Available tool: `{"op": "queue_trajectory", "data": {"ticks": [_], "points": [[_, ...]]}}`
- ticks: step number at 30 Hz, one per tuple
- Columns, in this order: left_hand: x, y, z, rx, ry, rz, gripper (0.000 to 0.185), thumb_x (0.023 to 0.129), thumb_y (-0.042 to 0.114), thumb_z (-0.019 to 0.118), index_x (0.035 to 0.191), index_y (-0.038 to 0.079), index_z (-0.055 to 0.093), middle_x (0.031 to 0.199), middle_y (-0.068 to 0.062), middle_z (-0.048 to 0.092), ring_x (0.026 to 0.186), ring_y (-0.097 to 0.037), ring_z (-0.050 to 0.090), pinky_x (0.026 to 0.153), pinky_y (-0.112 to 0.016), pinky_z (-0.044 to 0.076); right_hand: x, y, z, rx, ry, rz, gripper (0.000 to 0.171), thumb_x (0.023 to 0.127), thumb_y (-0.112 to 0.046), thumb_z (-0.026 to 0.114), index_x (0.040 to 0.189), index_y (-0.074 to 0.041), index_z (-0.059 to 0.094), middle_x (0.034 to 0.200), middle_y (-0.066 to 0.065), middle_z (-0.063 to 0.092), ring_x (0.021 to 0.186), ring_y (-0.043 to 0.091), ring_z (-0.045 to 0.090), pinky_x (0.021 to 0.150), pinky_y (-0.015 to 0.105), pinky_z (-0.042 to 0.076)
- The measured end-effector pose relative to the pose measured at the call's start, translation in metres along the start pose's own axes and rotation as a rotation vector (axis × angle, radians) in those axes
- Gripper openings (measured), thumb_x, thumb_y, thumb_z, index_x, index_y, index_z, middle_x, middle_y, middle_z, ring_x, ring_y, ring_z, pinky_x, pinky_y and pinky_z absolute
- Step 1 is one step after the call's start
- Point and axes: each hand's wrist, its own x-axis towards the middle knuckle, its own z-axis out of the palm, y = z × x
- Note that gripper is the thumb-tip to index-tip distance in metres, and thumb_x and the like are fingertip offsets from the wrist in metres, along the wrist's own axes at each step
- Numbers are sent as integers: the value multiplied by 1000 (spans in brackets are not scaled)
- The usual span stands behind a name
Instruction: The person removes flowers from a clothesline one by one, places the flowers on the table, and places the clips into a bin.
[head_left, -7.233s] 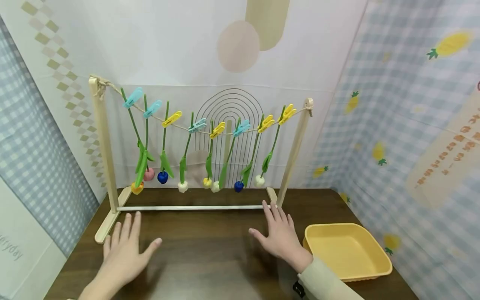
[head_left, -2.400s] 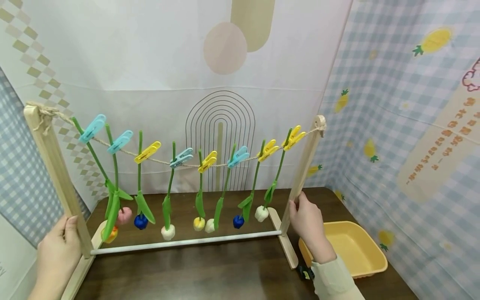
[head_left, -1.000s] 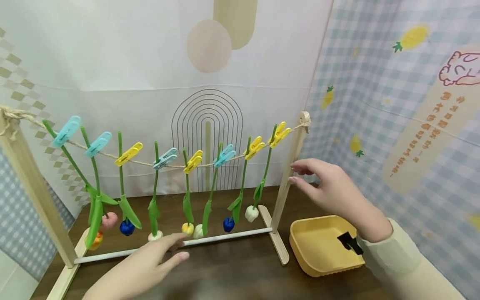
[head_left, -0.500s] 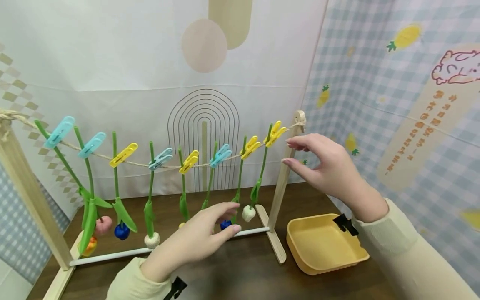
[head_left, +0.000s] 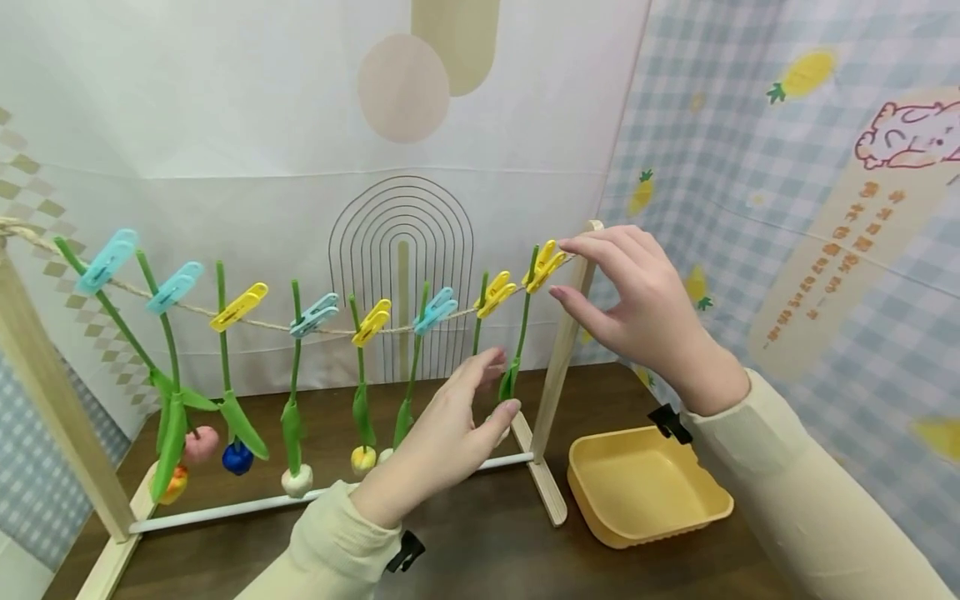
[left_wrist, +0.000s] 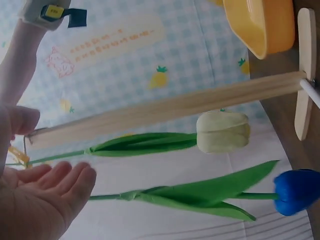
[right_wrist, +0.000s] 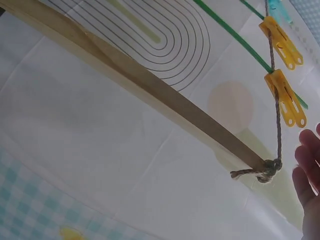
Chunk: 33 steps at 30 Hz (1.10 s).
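Artificial tulips hang upside down from a rope (head_left: 337, 332), each held by a blue or yellow clothespin. My right hand (head_left: 637, 308) is just right of the end yellow clothespin (head_left: 544, 267), thumb and fingers apart; the right wrist view shows a small gap between fingertips and clothespin (right_wrist: 285, 100). Lower down, my left hand (head_left: 446, 429) is held with relaxed, spread fingers near the stem of the white tulip (left_wrist: 222, 131), gripping nothing. Beside it hangs a blue tulip (left_wrist: 297, 192). In the head view, my left hand hides most of these two blooms.
The rope is tied between two wooden posts (head_left: 558, 367), joined low by a white rod (head_left: 247, 507). A yellow plastic basin (head_left: 645, 492) stands on the dark table (head_left: 480, 533) to the right of the rack. A patterned cloth (head_left: 247, 100) hangs behind.
Both hands gripped the posts and the rack came nearer; then they let go. My right hand has risen along the right post to the end clothespin, and my left has moved right and up.
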Motion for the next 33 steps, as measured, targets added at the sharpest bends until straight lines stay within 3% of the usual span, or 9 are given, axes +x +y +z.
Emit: {"op": "queue_trajectory", "data": {"ticks": [4, 8, 17, 23, 29, 33], "points": [[12, 2, 4, 10, 31, 10, 66, 97, 33, 58, 152, 14, 27, 149, 2, 37, 133, -13, 39, 104, -38, 38, 5, 3, 4, -47, -24, 5, 40, 90, -27, 66, 119, 0, 64, 109, 13, 65, 101, 33, 56, 92, 48, 39], [21, 5, 6, -3, 18, 20, 71, 98, 35, 57, 155, 15, 18, 154, 0, 29, 137, -13, 32, 108, -39, 33, 8, 6, 6, -71, -58, 32, 39, 91, -26, 65, 122, -1, 63, 109, 14, 65, 103, 35, 54, 92, 50, 37], [27, 6, 12, -161, -24, -12, 74, 97, 30, 59, 155, 17, 14, 154, 4, 29, 139, -11, 29, 110, -40, 30, 8, 7, 15, -61, -60, 96, 30, 91, -16, 64, 119, -5, 66, 105, 9, 68, 105, 33, 52, 94, 53, 30], [29, 2, 16, -215, 5, -51, 66, 98, 27, 57, 153, 16, 23, 150, -1, 37, 133, -13, 38, 108, -40, 33, 6, 8, 17, -75, -82, 138, 27, 95, -12, 59, 120, -7, 66, 100, 9, 67, 109, 32, 50, 95, 54, 26], [30, -1, 19, -170, 117, 36, 47, 99, 15, 55, 144, 12, 42, 130, -4, 57, 114, -10, 55, 94, -32, 46, 3, 4, 18, -58, -88, 177, 23, 96, -11, 56, 116, -7, 66, 102, 7, 67, 112, 31, 50, 96, 53, 24], [33, -1, 19, -177, 135, 66, 41, 98, 13, 56, 139, 10, 49, 117, -1, 61, 101, -8, 60, 84, -29, 50, 3, 4, 20, -47, -81, 192, 21, 96, -10, 56, 115, -6, 67, 102, 7, 67, 114, 32, 49, 96, 53, 24]]}}
